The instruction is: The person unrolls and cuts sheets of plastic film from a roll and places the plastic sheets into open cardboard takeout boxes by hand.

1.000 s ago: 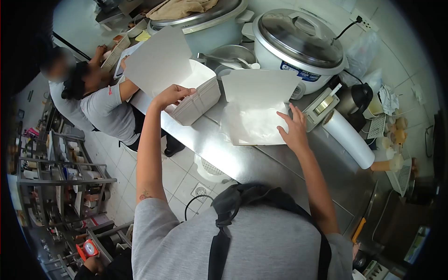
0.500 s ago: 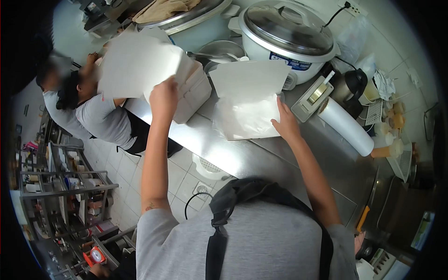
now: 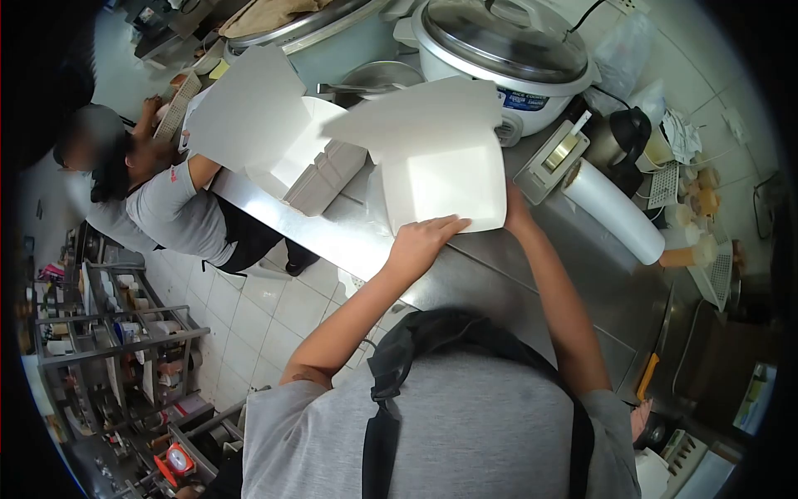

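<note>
Now, head camera: one view, looking down over a steel counter [image 3: 499, 279] with two bare hands at work.
Open box: the white box [image 3: 445, 187] is over the counter right in front of the person, hollow facing up, lid [image 3: 440, 108] raised at the far side. Nothing seen inside. Clear film [image 3: 376, 204] shows along its left side.
Box stack: nested white boxes [image 3: 324, 170] to the left, top flap up, apart from the open box.
Around: rice cooker [image 3: 522, 98] behind; plastic roll [image 3: 615, 212] to the right; co-worker [image 3: 179, 204] beyond the stack.
Slip risk: the near wall looks thin; a hard squeeze there could buckle it. Uneven support between the two sides could tip the box.
Film risk: the film might bunch or snag if the box edge drags over it.
Left fingers: the left hand [image 3: 426, 245] has its fingers close together over the near rim, apparently gripping that wall; thumb not clear.
Right fingers: the right hand [image 3: 517, 214] is against the right side, fingertips hidden behind the box; spread or closed, cannot tell.
</note>
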Available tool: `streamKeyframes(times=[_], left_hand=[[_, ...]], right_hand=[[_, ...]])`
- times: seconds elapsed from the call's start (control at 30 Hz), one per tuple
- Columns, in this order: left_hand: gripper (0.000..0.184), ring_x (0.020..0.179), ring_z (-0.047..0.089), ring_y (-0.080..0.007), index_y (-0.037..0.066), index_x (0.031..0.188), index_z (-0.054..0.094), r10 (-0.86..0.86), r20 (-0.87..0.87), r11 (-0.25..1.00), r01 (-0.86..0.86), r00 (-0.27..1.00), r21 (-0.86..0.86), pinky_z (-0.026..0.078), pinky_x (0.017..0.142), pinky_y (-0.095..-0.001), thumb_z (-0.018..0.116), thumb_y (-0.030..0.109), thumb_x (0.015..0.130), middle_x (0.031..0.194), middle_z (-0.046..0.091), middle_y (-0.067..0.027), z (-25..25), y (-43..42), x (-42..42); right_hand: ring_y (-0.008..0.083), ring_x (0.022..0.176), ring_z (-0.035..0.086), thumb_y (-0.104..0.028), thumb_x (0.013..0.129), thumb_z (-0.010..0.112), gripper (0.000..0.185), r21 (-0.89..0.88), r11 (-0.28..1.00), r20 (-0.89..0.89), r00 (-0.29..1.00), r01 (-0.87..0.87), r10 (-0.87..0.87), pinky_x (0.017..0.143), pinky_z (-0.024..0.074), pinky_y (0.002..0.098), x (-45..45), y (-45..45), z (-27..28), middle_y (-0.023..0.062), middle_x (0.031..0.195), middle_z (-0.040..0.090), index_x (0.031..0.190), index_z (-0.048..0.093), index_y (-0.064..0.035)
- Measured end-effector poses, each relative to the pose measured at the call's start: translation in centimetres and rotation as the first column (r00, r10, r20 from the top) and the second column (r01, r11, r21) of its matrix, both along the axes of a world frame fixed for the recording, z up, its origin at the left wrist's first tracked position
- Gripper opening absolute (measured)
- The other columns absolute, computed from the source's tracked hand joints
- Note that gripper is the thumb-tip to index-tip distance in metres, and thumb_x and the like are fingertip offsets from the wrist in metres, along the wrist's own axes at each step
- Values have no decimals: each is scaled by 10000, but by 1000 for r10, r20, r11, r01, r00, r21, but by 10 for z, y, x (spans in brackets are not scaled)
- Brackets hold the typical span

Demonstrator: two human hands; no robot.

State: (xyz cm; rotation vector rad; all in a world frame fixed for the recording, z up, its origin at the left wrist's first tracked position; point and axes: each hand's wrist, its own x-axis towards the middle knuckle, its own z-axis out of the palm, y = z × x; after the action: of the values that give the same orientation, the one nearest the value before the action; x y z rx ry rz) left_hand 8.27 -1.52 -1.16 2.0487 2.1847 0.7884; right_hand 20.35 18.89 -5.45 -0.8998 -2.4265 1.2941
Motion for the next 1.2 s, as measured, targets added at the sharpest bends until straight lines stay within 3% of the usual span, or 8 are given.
streamKeyframes(times=[0.17, 0.3, 0.4, 0.5, 0.73, 0.93, 1.1, 1.2], left_hand=[[370, 871, 705, -284, 153, 1291, 599, -15, -132, 863, -54, 991, -502, 564, 715, -360, 493, 222, 943, 1038, 705, -115, -4, 6, -6], [483, 1092, 636, -323, 172, 1344, 559, 120, 79, 767, -42, 990, -641, 514, 882, -430, 494, 460, 962, 1191, 649, -164, 28, 24, -9], [589, 1328, 440, -398, 211, 1393, 528, 115, -92, 937, -139, 989, -321, 369, 1062, -513, 476, 584, 940, 1425, 484, -194, -15, 25, -26], [606, 1428, 233, -471, 216, 1433, 490, 168, -159, 847, -225, 973, -482, 233, 1125, -585, 503, 553, 930, 1564, 281, -204, -34, 19, -32], [624, 1407, 227, -516, 216, 1447, 477, 274, -158, 840, -316, 949, -441, 199, 1133, -590, 510, 547, 919, 1566, 262, -223, -40, 2, -26], [616, 1404, 221, -529, 210, 1445, 479, 267, -151, 843, -307, 952, -442, 194, 1133, -598, 510, 536, 923, 1562, 264, -231, -41, 2, -25], [593, 1399, 231, -532, 197, 1439, 485, 262, -155, 866, -303, 952, -397, 198, 1132, -603, 505, 511, 937, 1557, 270, -233, -45, 0, -24], [575, 1397, 243, -529, 200, 1434, 491, 266, -151, 875, -304, 952, -376, 201, 1132, -603, 505, 500, 943, 1552, 278, -238, -45, -1, -24]], right_hand=[[313, 1027, 674, -112, 884, 644, 604, 246, 968, -187, 982, 45, 1, 874, 521, 385, -2, 0, -18, 173, 1280, 616, 1447, 427, -94], [183, 853, 675, -93, 899, 650, 425, -109, 964, -248, 932, 244, -264, 759, 524, 294, 21, 8, 1, 101, 1160, 654, 1317, 573, -77], [138, 748, 620, -148, 895, 690, 335, -213, 758, -454, 624, 617, -636, 695, 503, 256, 42, 14, -3, 86, 1011, 648, 1217, 639, -70], [124, 720, 600, -195, 858, 747, 333, 199, 698, -223, 725, 688, -651, 667, 491, 254, 56, 23, -9, 74, 935, 624, 1146, 669, -48], [89, 661, 544, -239, 773, 839, 364, -29, 895, -325, 843, 445, -429, 587, 476, 254, 81, 62, -27, 13, 823, 536, 996, 710, 18], [60, 571, 478, -258, 806, 813, 407, -102, 850, 67, 856, 517, -513, 490, 398, 232, 94, 57, 5, -24, 722, 488, 1095, 702, 6], [35, 526, 373, -194, 855, 748, 423, -697, 550, -58, 729, 460, -683, 466, 333, 219, 85, 61, 2, -75, 741, 510, 1243, 644, -61], [32, 513, 341, -169, 860, 743, 371, -835, 377, -65, 608, 401, -791, 474, 335, 219, 79, 67, -3, -81, 748, 527, 1206, 642, -81]])
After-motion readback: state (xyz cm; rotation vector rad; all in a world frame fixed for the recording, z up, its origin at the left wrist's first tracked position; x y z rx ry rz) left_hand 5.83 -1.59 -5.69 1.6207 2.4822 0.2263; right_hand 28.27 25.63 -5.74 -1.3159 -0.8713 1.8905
